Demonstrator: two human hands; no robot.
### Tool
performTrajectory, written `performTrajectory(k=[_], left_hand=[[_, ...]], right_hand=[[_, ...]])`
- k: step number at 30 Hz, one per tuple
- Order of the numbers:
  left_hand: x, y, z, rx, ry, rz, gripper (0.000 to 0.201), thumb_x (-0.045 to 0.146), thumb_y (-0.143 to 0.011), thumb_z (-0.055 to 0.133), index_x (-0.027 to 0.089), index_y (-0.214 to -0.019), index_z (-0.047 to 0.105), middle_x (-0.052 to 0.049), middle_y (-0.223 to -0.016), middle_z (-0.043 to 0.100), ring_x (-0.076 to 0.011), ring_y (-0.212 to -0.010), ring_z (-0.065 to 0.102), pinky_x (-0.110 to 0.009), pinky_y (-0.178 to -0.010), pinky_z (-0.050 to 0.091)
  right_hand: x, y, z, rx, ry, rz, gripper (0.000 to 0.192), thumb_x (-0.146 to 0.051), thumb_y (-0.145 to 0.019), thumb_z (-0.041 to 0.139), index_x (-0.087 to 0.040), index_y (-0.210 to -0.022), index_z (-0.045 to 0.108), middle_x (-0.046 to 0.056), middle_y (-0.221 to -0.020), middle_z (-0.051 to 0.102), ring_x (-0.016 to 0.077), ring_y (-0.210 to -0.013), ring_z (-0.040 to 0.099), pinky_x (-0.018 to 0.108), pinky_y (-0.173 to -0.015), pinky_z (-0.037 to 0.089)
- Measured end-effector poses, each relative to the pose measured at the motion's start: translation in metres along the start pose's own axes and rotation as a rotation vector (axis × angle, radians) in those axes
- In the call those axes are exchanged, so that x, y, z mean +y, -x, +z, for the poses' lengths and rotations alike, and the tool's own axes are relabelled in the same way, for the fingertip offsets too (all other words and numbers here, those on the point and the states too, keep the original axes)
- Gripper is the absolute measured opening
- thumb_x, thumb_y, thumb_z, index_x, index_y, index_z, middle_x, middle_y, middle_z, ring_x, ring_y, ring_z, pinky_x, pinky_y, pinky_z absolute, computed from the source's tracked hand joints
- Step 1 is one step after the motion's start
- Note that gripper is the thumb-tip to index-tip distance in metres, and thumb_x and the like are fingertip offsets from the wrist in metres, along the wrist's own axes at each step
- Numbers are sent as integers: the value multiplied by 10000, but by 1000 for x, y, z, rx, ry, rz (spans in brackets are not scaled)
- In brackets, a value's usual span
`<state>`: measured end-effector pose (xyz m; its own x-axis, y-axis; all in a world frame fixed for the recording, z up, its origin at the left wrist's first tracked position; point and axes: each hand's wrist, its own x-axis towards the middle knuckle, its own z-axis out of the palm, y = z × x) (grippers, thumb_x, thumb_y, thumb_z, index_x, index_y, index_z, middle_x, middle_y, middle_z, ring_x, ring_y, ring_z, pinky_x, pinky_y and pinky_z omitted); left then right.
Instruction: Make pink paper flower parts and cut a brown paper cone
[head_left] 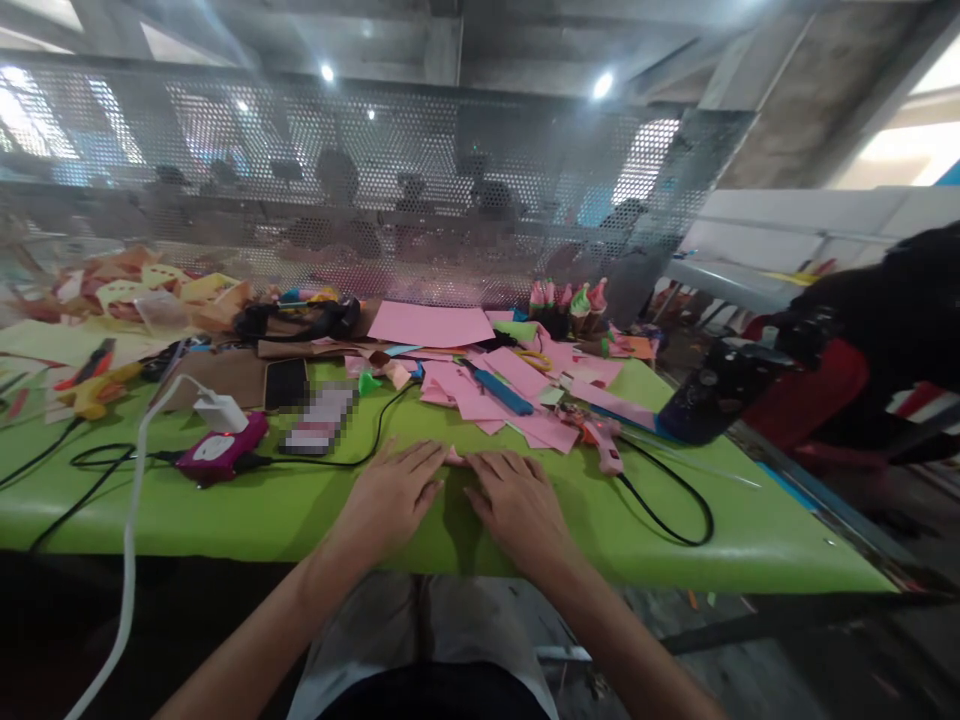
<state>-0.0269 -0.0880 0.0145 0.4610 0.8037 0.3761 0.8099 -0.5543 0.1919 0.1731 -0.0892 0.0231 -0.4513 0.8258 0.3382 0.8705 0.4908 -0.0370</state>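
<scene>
On green table (300,505), near edge: left hand (391,497) and right hand (516,503), both palm-down, fingers spread flat, gripping nothing. Fingertips meet over a small pink paper piece (455,458), mostly covered; its long axis cannot be told. Behind: loose pink sheets (431,324), blue utility knife (501,392) lying diagonally, pink glue gun (606,445), dark holder (556,322) with pink-green paper pieces upright. No legible writing.

The worktop (262,510) wears a smooth, faintly glossy lime-green cover. Matt pink paper sheets (431,324) lie on it beside a shiny plastic glue gun (606,443), brown cardboard (229,375) and perforated metal screen (375,190).
</scene>
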Motion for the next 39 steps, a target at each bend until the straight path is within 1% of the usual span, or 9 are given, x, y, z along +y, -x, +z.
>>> performTrajectory(k=[5,8,12,15,17,21,27,34,39], left_hand=[[7,1,6,-39,-24,33,439,311,-964,379,237,-1396,399,-39,-1430,483,-205,-1291,461,-480,-1130,260],[7,-5,8,-38,-44,25,435,319,-952,412,240,-1380,419,-47,-1411,506,-211,-1275,478,-467,-1123,274],[7,-11,6,-27,-45,11,393,304,-948,425,227,-1329,480,-46,-1358,561,-204,-1240,512,-451,-1124,270],[8,-15,5,-17,-43,6,376,300,-949,420,216,-1306,504,-45,-1338,579,-204,-1222,528,-454,-1120,274],[8,-18,5,-15,-46,3,377,302,-949,419,210,-1303,508,-47,-1335,582,-205,-1216,533,-455,-1121,273],[7,-23,7,-29,-62,-6,378,283,-942,433,197,-1301,511,-54,-1340,577,-208,-1223,528,-457,-1127,263],[5,-30,14,-36,-73,-16,389,273,-945,416,183,-1316,489,-72,-1362,554,-232,-1242,507,-502,-1092,297],[3,-37,20,-6,-98,0,381,280,-935,443,187,-1300,498,-70,-1348,567,-223,-1234,516,-483,-1081,320],[1,-43,24,-2,-120,-5,372,310,-939,438,179,-1277,523,-90,-1339,572,-237,-1228,523,-490,-1076,323]], right_hand=[[1,-1,0,4,-25,6,341,-339,-948,506,-208,-1258,554,83,-1240,622,255,-1140,505,426,-956,337],[3,-2,-1,-9,-43,15,337,-335,-950,499,-212,-1259,556,76,-1234,626,252,-1144,505,428,-962,337],[5,0,-2,4,-51,35,388,-315,-947,493,-192,-1314,516,90,-1298,585,254,-1186,481,433,-984,328],[5,2,-3,15,-61,11,401,-305,-949,489,-208,-1338,496,83,-1318,571,242,-1197,471,421,-992,324],[4,2,-3,2,-63,-11,392,-311,-951,486,-219,-1332,503,74,-1303,582,238,-1186,477,418,-992,325],[4,-4,-3,-18,-39,-11,388,-326,-946,493,-199,-1311,516,84,-1271,597,255,-1163,482,424,-978,330],[5,-12,-4,-22,-20,-20,362,-315,-935,518,-191,-1274,539,81,-1224,620,262,-1141,476,427,-967,329],[11,-18,-1,-29,-4,-11,351,-314,-936,514,-203,-1268,546,77,-1245,609,255,-1149,469,419,-968,338],[14,-22,-2,-27,16,-13,325,-300,-943,500,-194,-1244,562,70,-1223,621,256,-1133,476,411,-953,356]])
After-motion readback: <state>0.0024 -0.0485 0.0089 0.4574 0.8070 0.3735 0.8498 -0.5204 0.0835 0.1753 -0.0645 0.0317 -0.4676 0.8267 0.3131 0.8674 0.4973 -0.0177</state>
